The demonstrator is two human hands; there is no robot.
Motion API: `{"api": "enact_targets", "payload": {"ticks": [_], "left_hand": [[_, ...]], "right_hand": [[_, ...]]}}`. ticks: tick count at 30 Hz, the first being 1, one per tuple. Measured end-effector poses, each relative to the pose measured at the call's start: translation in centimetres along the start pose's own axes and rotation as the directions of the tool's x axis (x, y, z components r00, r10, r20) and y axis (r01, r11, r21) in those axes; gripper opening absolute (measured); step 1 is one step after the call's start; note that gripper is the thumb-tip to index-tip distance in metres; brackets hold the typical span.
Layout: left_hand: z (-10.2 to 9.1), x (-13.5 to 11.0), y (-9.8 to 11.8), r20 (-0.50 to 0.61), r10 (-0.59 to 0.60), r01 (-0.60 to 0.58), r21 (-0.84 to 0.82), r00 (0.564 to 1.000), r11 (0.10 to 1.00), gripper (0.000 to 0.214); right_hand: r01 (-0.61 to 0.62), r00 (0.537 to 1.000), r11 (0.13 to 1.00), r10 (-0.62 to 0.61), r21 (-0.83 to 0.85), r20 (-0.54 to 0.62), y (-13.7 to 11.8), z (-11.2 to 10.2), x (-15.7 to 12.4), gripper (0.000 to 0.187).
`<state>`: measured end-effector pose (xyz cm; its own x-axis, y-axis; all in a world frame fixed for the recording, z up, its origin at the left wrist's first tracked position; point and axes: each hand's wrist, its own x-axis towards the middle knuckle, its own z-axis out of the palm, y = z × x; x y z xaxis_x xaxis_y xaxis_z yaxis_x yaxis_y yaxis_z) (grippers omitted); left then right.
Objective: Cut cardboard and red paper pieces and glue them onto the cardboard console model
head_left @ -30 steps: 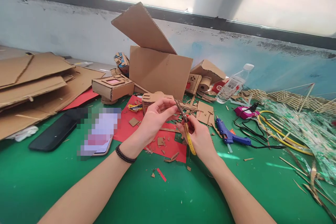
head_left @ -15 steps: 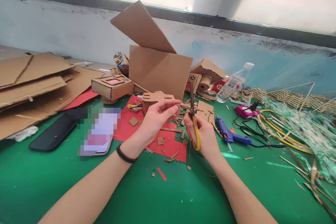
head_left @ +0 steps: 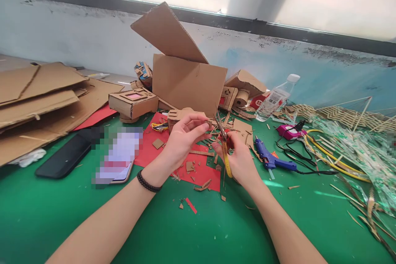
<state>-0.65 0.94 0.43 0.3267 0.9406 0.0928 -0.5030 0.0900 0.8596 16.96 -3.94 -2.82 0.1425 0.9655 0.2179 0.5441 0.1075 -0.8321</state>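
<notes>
Head view: at the far left, cardboard sheets (head_left: 34, 99) lie stacked, with a black phone-shaped slab (head_left: 63, 156) and a lit phone (head_left: 119, 159) nearer on the green table (head_left: 198, 237). Next comes a cardboard box with a pink window (head_left: 131, 109), then a yellow utility knife (head_left: 159, 127) on red paper (head_left: 145, 150) strewn with cardboard offcuts (head_left: 157, 143). The left hand (head_left: 181, 142) hangs over that paper, thumb and fingertips close together; whether they pinch a scrap, I cannot tell. Just right of them, the scissors (head_left: 226, 156) are in the air, blades parted and pointing away, gripped by the yellow handles in the right hand (head_left: 243, 161). Farther right lie a blue glue gun (head_left: 274, 159) and, behind it, a leaning clear bottle (head_left: 272, 101). The step in hand looks like snipping at something small; a cut would call for a steady left pinch, fingertips clear of the blades. The left hand covers part of a slotted cardboard box (head_left: 176, 116), the right hides some of the handles, pixel blocks mask the lit phone's screen, and the frame cuts off the sheets at left and clear plastic wrapping (head_left: 366, 142) at right
</notes>
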Motion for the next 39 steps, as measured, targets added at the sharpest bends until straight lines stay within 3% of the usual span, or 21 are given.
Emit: {"api": "enact_targets", "payload": {"ticks": [17,24,32,39], "left_hand": [[-0.2,0.2,-0.5,0.056,0.016,-0.017,0.011,0.998,1.000,0.030],[-0.1,0.2,-0.6,0.055,0.022,-0.024,0.033,0.998,0.999,0.030],[0.0,0.1,-0.5,0.041,0.020,-0.021,0.029,0.999,0.999,0.033],[-0.6,0.3,-1.0,0.035,0.087,-0.090,0.088,0.996,0.992,0.035]], "right_hand": [[0.150,0.986,0.975,-0.160,-0.163,-0.049,1.2,0.3,0.0,0.033],[0.130,0.989,0.982,-0.139,-0.137,-0.056,1.1,0.5,-0.1,0.032],[0.026,0.999,0.993,-0.031,-0.111,-0.044,0.8,0.6,-0.3,0.038],[-0.007,0.998,0.987,-0.003,-0.158,-0.060,1.1,0.6,-0.5,0.039]]}}
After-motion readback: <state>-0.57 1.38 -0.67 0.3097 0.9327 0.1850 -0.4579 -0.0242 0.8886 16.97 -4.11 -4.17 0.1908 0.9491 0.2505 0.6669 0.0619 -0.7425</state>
